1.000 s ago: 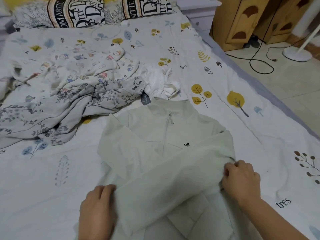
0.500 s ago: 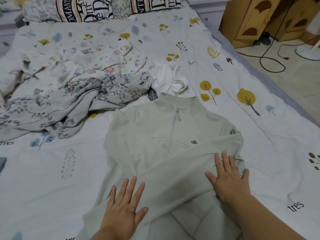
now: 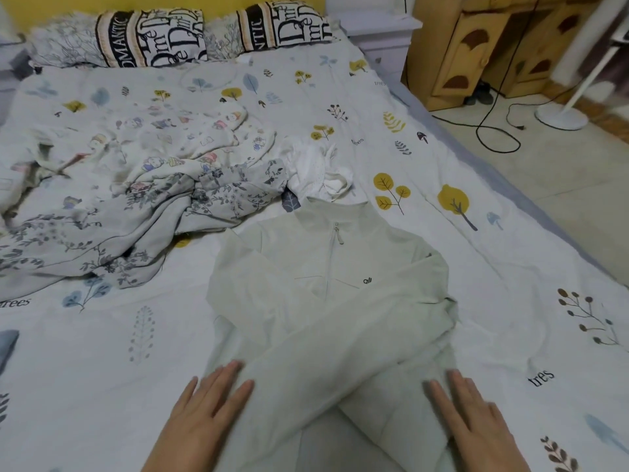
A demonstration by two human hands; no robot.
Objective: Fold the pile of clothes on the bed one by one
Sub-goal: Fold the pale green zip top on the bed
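A pale green zip-neck top (image 3: 326, 267) lies flat on the bed, collar away from me, both sleeves folded across its front. My left hand (image 3: 207, 413) lies flat with straight fingers at the cuff end of the upper sleeve, near the top's left edge. My right hand (image 3: 476, 424) rests flat on the top's lower right part. Behind the top lies the pile: a crumpled white garment (image 3: 320, 175), a grey floral garment (image 3: 143, 219) and a cartoon-print garment (image 3: 177, 141).
The bed's leaf-print sheet (image 3: 493, 267) spreads around the top. Pillows (image 3: 170, 35) line the headboard. On the floor to the right are a wooden cabinet (image 3: 483, 52), a black cable (image 3: 493, 131) and a white fan base (image 3: 561, 117).
Both hands let go of the sleeve, flattened, and slid down the top toward me. The camera tilted up, showing more of the pillows.
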